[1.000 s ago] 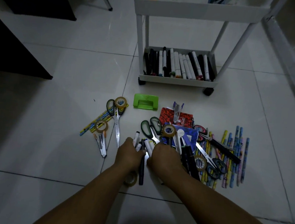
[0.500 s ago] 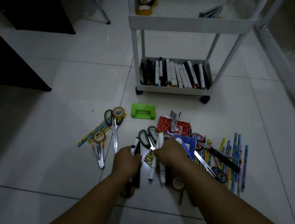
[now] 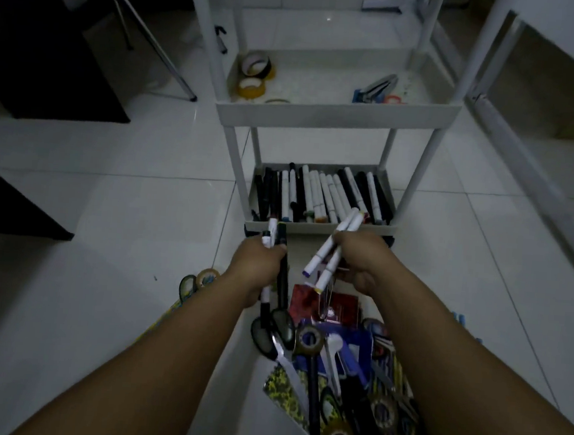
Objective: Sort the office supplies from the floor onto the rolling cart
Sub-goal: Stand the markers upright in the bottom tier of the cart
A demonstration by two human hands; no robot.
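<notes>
The left hand (image 3: 257, 266) is wrapped round a small bunch of markers (image 3: 278, 244), black and white, held upright. To its right, the right hand (image 3: 361, 257) grips 2 white markers (image 3: 332, 252) slanting up toward the cart. Both hover just short of the cart's bottom tray (image 3: 319, 225), already lined with markers. This looks like the carry step of the marker sort; next they need laying lengthwise among the others. Scissors (image 3: 276, 336), tape rolls (image 3: 310, 337) and notebooks wait on the floor.
</notes>
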